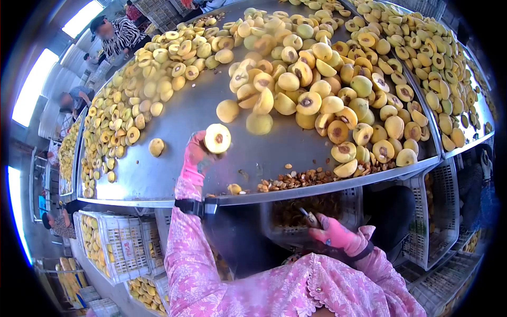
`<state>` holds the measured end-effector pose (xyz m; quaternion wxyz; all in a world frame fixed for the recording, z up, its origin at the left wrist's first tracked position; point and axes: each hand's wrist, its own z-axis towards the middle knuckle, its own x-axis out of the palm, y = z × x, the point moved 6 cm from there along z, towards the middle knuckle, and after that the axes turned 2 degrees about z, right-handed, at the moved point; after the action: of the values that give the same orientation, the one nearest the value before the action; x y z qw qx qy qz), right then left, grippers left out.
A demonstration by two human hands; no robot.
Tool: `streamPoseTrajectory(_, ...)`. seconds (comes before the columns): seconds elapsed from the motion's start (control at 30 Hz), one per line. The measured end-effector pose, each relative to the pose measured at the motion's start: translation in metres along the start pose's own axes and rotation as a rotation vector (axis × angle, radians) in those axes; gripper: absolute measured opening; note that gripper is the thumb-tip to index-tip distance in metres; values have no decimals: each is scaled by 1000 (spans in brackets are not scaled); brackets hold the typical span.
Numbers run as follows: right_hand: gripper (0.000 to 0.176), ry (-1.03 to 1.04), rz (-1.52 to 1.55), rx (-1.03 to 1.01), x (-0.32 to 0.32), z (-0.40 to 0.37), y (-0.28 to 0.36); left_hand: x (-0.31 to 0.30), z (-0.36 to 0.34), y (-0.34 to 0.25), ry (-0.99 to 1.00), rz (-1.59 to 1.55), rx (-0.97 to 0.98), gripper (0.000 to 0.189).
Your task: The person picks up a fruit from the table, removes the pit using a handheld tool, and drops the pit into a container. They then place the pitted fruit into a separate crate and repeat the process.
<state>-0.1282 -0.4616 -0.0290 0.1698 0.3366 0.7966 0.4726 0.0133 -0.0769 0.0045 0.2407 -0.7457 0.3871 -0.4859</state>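
Metal table (182, 113) is covered across most of its far part by fruit halves (288, 81); bare metal is left in front of the left hand. Below the near edge, a crate (355, 203) is partly hidden by table and body. Gloved left hand (194, 151) is held over the table, fingers closed around one fruit half (217, 139), cut face with brown centre turned up to the camera. Gloved right hand (336, 235) is held low, short of the table edge, closed on a small hand tool (312, 217); exact tool type can't be told. Key relation: held half is set forward and left of the right hand, well apart from it, table edge between. Tool's long axis is angled forward-left, roughly at that half; no long axis is shown by the half, face looks round. Smallest: brown pits (296, 182) are strewn along the near edge.
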Motion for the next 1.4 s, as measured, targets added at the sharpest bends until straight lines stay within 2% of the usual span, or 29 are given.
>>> streamPoseTrajectory(0.03,28,-12,56,86,0,-8,18,21,-18,14,102,-104,-67,58)
streamPoseTrajectory(0.07,27,-57,1,-36,-1,-9,29,40,-34,28,175,-164,-93,60)
streamPoseTrajectory(0.13,27,-75,-19,-49,0,-15,46,98,-71,50,189,-324,-140,63)
streamPoseTrajectory(0.2,23,-116,-26,-247,5,-25,70,133,-95,75,286,-420,-208,66)
streamPoseTrajectory(0.27,21,-175,-69,-293,6,-37,85,151,-107,100,283,-400,-212,66)
streamPoseTrajectory(0.33,20,-222,-145,-337,5,-49,93,166,-118,119,334,-375,-248,57)
streamPoseTrajectory(0.43,18,-277,-262,-379,5,-64,99,177,-130,143,231,-235,-222,62)
streamPoseTrajectory(0.6,19,-370,-315,-467,4,-77,96,187,-142,159,133,-69,-159,55)
streamPoseTrajectory(0.87,20,-398,-372,-412,10,-75,79,193,-148,167,88,92,-8,51)
streamPoseTrajectory(0.97,22,-367,-388,-405,12,-73,72,191,-150,169,-14,140,18,48)
streamPoseTrajectory(1.07,24,-232,-458,-400,16,-63,55,186,-142,173,109,264,10,43)
streamPoseTrajectory(1.17,26,-193,-485,-309,16,-67,55,187,-141,177,135,246,-142,38)
streamPoseTrajectory(1.3,28,-131,-606,-250,12,-69,47,193,-142,178,165,431,-225,31)
streamPoseTrajectory(1.4,29,-104,-640,-187,8,-68,39,192,-145,186,147,363,-142,31)
